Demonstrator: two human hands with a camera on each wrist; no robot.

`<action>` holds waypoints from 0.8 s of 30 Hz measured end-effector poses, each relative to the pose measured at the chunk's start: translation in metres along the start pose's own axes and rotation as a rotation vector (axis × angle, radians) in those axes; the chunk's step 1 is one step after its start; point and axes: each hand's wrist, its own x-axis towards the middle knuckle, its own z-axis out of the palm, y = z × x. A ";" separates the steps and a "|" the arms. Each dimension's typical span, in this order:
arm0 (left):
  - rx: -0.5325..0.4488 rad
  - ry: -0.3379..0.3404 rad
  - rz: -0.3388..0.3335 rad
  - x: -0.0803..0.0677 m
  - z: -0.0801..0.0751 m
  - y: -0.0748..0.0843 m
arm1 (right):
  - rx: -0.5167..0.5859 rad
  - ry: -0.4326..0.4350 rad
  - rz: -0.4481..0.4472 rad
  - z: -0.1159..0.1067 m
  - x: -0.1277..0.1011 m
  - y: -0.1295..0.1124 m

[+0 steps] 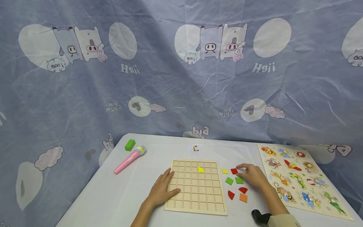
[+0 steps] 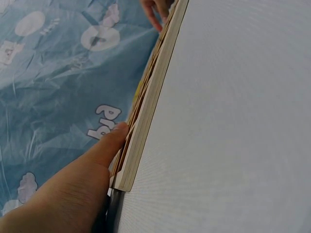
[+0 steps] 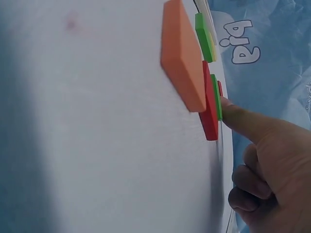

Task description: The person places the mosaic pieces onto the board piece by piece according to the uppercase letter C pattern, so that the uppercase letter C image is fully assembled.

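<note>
A wooden grid board (image 1: 195,212) lies on the table, with one yellow piece (image 1: 201,170) in an upper cell. My left hand (image 1: 161,190) rests along the board's left edge, fingers stretched out and thumb over the grid. In the left wrist view, its thumb (image 2: 114,141) lies on the board's rim. My right hand (image 1: 252,176) has thumb and index finger at opposite edges of a red square piece (image 1: 233,171), pinching it close to the table. Around it lie a yellow piece (image 1: 225,171), green squares (image 1: 229,181), red quarter-round pieces (image 1: 231,195) and an orange square (image 1: 243,198).
Behind the board lies a small pattern card (image 1: 196,149). A pink microphone (image 1: 129,160) and a green block (image 1: 129,145) are at the left. An insect puzzle board (image 1: 304,181) fills the right side, and a black object (image 1: 259,217) sits by the right forearm.
</note>
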 end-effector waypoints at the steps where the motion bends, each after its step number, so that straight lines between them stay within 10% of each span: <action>1: 0.002 -0.001 -0.002 0.000 0.000 0.000 | 0.003 0.002 -0.001 0.000 0.000 0.001; 24: -0.003 -0.016 -0.013 0.000 -0.001 0.000 | -0.003 0.115 -0.055 -0.002 -0.002 -0.026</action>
